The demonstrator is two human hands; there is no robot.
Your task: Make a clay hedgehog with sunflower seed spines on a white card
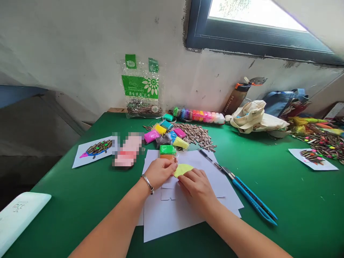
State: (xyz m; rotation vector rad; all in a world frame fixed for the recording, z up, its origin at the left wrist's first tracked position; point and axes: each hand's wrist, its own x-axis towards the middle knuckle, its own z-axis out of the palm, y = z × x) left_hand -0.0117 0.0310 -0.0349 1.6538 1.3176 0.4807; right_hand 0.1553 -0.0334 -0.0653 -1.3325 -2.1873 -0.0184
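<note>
A flat yellow-green piece of modelling clay (183, 169) is at the top of white paper sheets (172, 222). My left hand (161, 172), with a silver bangle at the wrist, pinches its left edge between thumb and fingers. The fingers of my right hand (197, 184) are bent over its lower right edge and grip it there. Under my hands, smaller cut pieces of paper (168, 194) show in part. Just beyond my left hand lie a green clay packet (167, 149) and an orange one (168, 157).
Several clay packets (152, 136) and a heap of sunflower seeds (197, 134) lie farther back. A pen (205, 154) and a blue-handled cutter (254, 199) are on the right. A seed hedgehog picture (98, 148) lies left. A seed bag (142, 89) and a bottle (236, 96) stand by the wall.
</note>
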